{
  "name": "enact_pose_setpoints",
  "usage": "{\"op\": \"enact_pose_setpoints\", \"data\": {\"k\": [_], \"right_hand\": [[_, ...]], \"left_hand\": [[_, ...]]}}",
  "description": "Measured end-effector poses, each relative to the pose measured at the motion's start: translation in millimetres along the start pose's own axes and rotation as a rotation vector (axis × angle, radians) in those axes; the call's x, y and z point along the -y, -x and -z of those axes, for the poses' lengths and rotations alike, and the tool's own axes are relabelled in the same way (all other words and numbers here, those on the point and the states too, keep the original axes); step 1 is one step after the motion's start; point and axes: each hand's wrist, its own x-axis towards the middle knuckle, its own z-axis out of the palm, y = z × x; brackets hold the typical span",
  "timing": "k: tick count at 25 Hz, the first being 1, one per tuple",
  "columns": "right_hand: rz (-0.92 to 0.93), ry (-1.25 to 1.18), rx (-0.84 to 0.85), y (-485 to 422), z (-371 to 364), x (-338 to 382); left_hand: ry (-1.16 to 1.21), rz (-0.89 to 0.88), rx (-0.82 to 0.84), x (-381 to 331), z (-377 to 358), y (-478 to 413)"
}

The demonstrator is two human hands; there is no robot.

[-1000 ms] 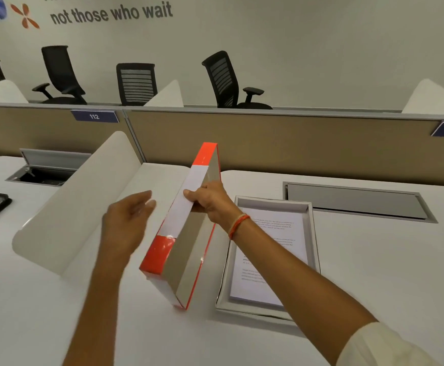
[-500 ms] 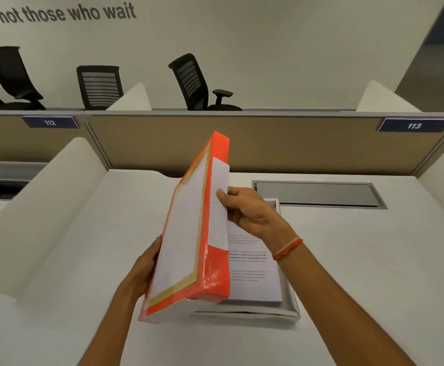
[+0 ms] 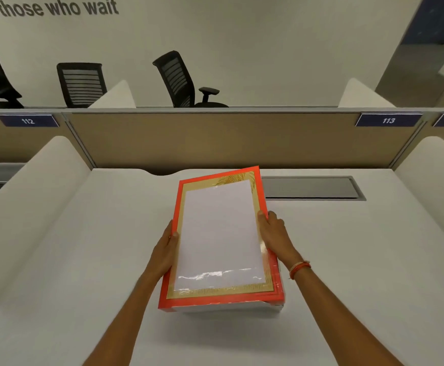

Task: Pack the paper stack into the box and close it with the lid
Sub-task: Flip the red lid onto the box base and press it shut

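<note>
Lid (image 3: pixel 219 237) at the centre of the view, flat side up, orange border, gold inner frame, white sheet under glossy wrap. Held level over the box (image 3: pixel 231 309), of which only a pale strip shows under the lid's near edge at 6 o'clock; whether fully seated or just resting on top, cannot tell. Paper stack hidden beneath the lid, not visible.

Left hand (image 3: pixel 166 249) at 9 o'clock of the lid, grip clenched on the lid's long left edge, thumb on top of the orange border, fingers under the side. Right hand (image 3: pixel 275 235) at 3 o'clock of the lid, grip likewise grasping the lid's long right edge, thumb on top. Red thread band (image 3: pixel 299 268) around the right wrist.

White table (image 3: pixel 347 260) under everything. Grey metal hatch (image 3: pixel 310 187) set into the table at 1 o'clock of the lid, just beside its far right corner. Tan partition (image 3: pixel 229 140) at 12 o'clock, blue tags marked 112 (image 3: pixel 28 120) and 113 (image 3: pixel 388 120) along its top. Black chairs (image 3: pixel 181 80) beyond the partition, against the wall.
</note>
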Motion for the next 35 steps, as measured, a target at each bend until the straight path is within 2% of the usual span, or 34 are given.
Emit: {"op": "enact_pose_setpoints", "data": {"k": [6, 13, 35], "right_hand": [[-0.016, 0.075, -0.077, -13.6, -4.2, -39.3], [-0.023, 0.1, -0.062, -33.5, -17.2, -75.8], [-0.007, 0.223, -0.098, -48.9, -26.7, -91.0]], "left_hand": [[-0.137, -0.001, -0.066, 7.2, -25.8, -6.7], [-0.236, 0.017, -0.114, 18.5, -38.0, -11.6], [-0.324, -0.013, -0.122, 24.5, -43.7, -28.9]]}}
